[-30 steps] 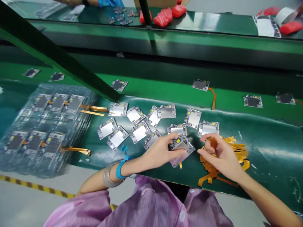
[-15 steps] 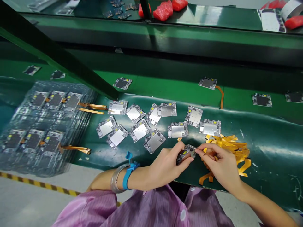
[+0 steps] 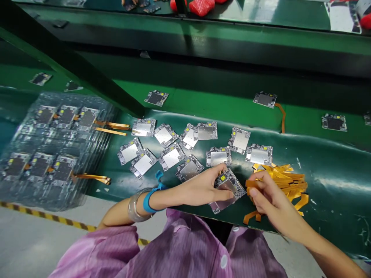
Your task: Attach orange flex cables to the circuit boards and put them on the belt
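Two hands point(image 3: 197, 190), six tray boards point(image 3: 45, 115), six belt boards point(image 3: 156, 98)

Green worktop point(image 3: 333, 216) across near side, light glaring off right part; brighter green strip point(image 3: 203, 108) beyond; raised green ledge point(image 3: 261, 13) far; dark green post point(image 3: 78, 71) slanting at left; pale grey floor point(image 3: 34, 247) near left, crossed by yellow-and-black striped tape point(image 3: 49, 216)

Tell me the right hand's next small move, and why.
Probably guide the strip to the facing edge of the held board. The right hand pinches the strip close to that edge, and the left hand grips the board; I can't tell whether strip and board touch. A far board has an orange tail at its edge.
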{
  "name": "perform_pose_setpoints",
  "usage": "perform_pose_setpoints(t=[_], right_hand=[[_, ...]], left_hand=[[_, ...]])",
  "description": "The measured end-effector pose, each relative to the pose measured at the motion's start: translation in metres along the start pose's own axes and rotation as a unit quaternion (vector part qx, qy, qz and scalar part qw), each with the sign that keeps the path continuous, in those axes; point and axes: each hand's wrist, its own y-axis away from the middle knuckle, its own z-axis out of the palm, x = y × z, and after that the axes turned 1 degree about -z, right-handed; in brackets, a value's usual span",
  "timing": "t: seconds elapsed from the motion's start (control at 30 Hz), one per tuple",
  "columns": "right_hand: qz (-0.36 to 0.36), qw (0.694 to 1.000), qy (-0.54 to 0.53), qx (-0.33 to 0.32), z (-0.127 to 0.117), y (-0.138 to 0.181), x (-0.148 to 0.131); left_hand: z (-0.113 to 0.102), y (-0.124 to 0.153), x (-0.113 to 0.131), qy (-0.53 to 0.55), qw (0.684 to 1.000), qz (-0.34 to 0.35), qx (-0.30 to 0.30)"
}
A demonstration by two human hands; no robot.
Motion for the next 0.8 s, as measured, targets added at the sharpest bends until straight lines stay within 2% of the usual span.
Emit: perform_pose_setpoints(t=[0.13, 0.37, 0.57, 0.8], right_hand=[[0.053, 0.996, -0.048, -0.055, -0.0030, -0.0023, -0.0064], [0.070, 0.991, -0.047, -0.100, 0.0007, -0.0006, -0.0067], [0.065, 0.995, -0.055, -0.058, -0.0020, 0.0001, -0.0090], [0.073, 0.992, -0.034, -0.098, 0.0011, 0.0005, -0.0095]], left_hand=[[-0.0058, -0.0009, 0.0060, 0.021, 0.999, -0.019, -0.046], [-0.0053, -0.0010, 0.0045, -0.009, 0.995, -0.030, -0.092], [-0.0059, -0.0002, 0.0040, -0.015, 0.994, -0.048, -0.093], [-0.0055, -0.0010, 0.0013, -0.027, 0.994, -0.052, -0.097]])
